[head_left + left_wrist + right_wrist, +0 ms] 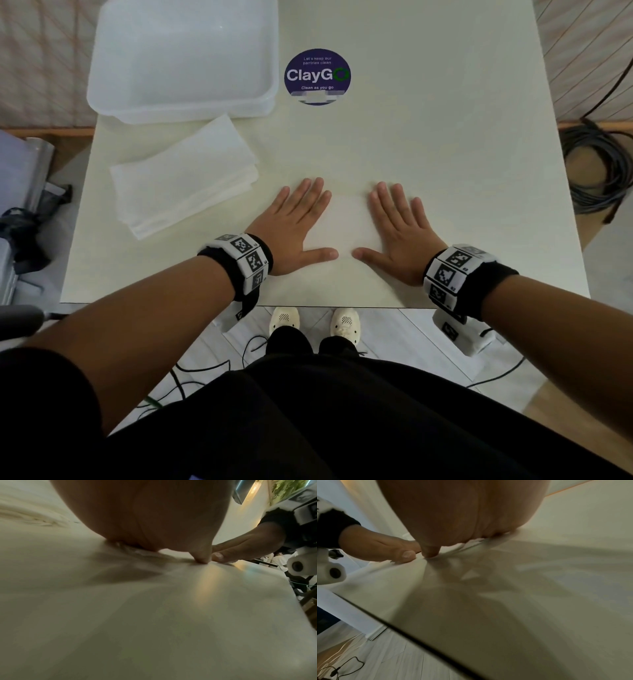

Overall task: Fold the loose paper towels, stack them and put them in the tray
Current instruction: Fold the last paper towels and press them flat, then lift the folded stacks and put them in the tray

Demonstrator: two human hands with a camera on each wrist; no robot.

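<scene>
A pale counter [428,154] fills most of the head view. At its far left corner sits a clear plastic tray [102,92], with nothing visible inside. Just in front of the tray, nearly touching its near wall, lies a stack of folded paper towels [185,178], turned at an angle to the counter edge. A round dark sticker [317,76] is stuck to the counter just right of the tray.

Near the front edge, a single paper towel [342,226] lies flat (its outline is faint against the pale surface). The left hand [291,226] presses on its left part and the right hand [400,233] on its right part, both palms down, fingers straight and spread wide, gripping nothing. The two thumbs point toward each other with a small gap between the tips; both wrist views show the thumb tips down on the sheet.
</scene>
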